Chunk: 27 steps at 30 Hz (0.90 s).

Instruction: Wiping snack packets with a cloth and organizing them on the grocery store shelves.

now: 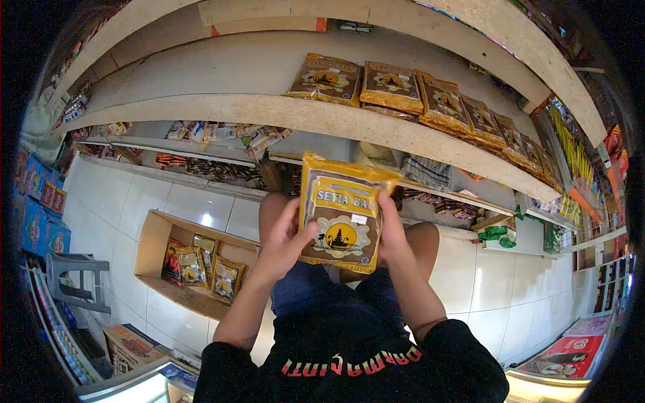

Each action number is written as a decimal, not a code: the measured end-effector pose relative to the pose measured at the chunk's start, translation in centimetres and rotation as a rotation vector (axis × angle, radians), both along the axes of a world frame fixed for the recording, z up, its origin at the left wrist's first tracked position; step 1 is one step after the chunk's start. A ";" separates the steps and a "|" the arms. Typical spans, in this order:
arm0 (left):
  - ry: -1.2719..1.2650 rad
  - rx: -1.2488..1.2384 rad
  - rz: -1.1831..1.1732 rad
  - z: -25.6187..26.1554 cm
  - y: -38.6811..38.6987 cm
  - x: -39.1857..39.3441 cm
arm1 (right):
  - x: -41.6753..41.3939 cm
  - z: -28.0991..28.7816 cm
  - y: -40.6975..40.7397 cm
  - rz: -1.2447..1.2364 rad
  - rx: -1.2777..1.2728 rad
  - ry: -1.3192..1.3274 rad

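Note:
Between my left hand (288,240) and my right hand (393,226) is a plump brown and yellow plastic packet (342,221), held nearly upright above my lap, its printed front facing the camera. A small white sticker is on it. The fingers of each hand grip one side edge, partly hidden behind the packet. Beyond it, similar brown and yellow packets (390,86) lie in a row along the right part of a wooden shelf, some stacked. To the left on the floor, an open cardboard box (151,247) holds several smaller packets (227,279) and a red and black one.
The shelf's wooden front edge (227,108) runs across in front of me. Lower shelves carry sachets and a checked cloth (427,171). A grey plastic stool (78,279) and blue cartons (38,224) stand at the left. Yellow sachets (567,141) hang at the right.

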<state>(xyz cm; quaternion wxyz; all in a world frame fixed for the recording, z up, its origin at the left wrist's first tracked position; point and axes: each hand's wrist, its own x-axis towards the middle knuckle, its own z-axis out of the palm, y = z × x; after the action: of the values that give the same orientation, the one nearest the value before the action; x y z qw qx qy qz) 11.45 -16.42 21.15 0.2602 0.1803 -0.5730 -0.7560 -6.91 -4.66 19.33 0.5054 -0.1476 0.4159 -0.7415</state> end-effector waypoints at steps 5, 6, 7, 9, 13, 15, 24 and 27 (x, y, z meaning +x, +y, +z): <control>0.021 -0.206 0.055 2.5 -3.1 -1.2 | -2.2 6.4 -2.1 -0.152 -0.153 0.595; 0.054 -0.266 0.073 3.2 -3.6 -1.5 | -2.6 7.9 -2.5 -0.162 -0.109 0.679; 0.085 -0.323 0.089 4.1 -4.1 -1.8 | -3.2 9.4 -3.1 -0.167 -0.081 0.755; 0.062 -0.328 0.087 6.2 -6.2 -3.0 | -5.0 12.3 -4.8 -0.175 -0.030 0.886; 0.027 -0.401 0.190 10.7 -12.0 -7.7 | -10.3 16.8 -12.0 -0.206 -0.062 0.935; 0.030 -0.493 0.227 12.5 -15.4 -10.3 | -12.7 18.2 -15.2 -0.255 0.008 0.974; -0.514 -1.144 0.159 10.6 -23.1 -17.7 | -19.4 16.0 -21.8 -0.170 0.458 1.898; -0.580 -1.212 0.201 10.3 -23.0 -18.5 | -20.4 15.3 -22.6 -0.105 0.563 2.019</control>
<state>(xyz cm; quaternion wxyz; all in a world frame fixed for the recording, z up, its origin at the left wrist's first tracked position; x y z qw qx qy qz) -7.01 -39.40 31.42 0.2200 0.2503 -0.9226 -0.1945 -27.29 -27.24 34.59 -0.0929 -0.5565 0.8076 -0.1716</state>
